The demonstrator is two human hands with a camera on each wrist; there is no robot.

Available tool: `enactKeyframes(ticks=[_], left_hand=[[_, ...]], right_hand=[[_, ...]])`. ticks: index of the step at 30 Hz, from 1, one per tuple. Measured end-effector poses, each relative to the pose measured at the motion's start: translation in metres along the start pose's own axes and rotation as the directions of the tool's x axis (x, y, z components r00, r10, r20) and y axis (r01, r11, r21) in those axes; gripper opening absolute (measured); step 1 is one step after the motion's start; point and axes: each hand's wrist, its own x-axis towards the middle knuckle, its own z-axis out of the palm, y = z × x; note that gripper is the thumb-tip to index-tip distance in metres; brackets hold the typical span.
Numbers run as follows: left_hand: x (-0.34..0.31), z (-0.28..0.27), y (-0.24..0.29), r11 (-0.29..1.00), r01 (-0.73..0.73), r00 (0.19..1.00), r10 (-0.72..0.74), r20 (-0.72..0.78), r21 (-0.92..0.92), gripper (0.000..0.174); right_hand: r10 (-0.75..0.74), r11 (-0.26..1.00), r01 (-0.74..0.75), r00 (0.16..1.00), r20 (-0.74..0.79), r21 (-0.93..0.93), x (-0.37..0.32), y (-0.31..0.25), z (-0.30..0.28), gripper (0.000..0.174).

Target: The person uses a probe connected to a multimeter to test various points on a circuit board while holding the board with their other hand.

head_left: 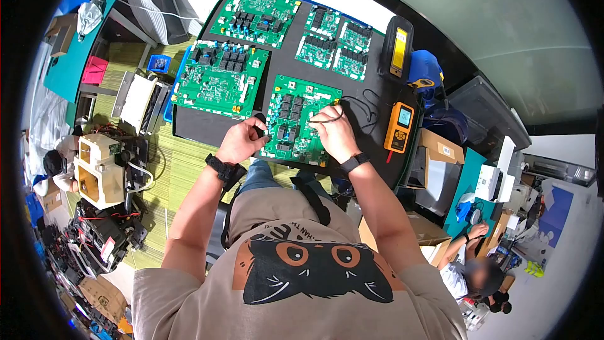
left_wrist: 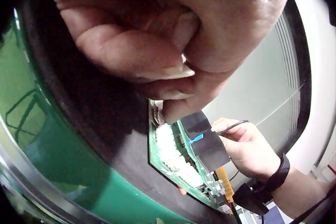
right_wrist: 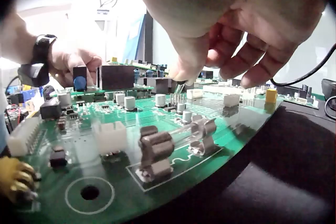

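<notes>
A green circuit board [head_left: 302, 119] with black relays and white connectors lies on the dark table in front of the person. At its left edge, the left hand [head_left: 242, 141] holds the board with curled fingers; the fingertips are right at the rim in the left wrist view. Over the board's right half, the right hand [head_left: 335, 132] pinches a thin black cable [head_left: 360, 102] between thumb and fingers. In the right wrist view, the right hand's fingertips [right_wrist: 185, 71] are low over upright metal pins [right_wrist: 178, 98]. A fuse in metal clips [right_wrist: 157, 150] stands near the board's corner.
Two larger green boards [head_left: 217, 82] lie at the left and back left, with several smaller boards [head_left: 336, 41] at the back. To the right are an orange handheld meter [head_left: 399, 127], a black case with a yellow display [head_left: 399, 50] and a blue tool [head_left: 426, 68].
</notes>
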Motion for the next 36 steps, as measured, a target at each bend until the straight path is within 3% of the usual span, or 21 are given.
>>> enactKeyframes(ticks=[12,14,36], left_hand=[[0.001,0.002,-0.004,1.0,0.004,1.0,-0.004,0.0,-0.026,0.023],[0.001,0.002,-0.004,1.0,0.003,1.0,-0.003,-0.001,-0.024,0.022],[0.001,0.002,-0.006,1.0,-0.029,0.999,0.029,-0.018,-0.006,0.022]], right_hand=[[-0.024,0.995,0.024,1.0,-0.008,-0.096,0.003,-0.006,-0.002,0.009],[-0.008,0.997,0.008,1.0,0.006,-0.081,0.004,-0.007,-0.003,0.002],[0.068,0.998,-0.068,0.997,0.032,-0.007,-0.014,-0.012,-0.001,0.003]])
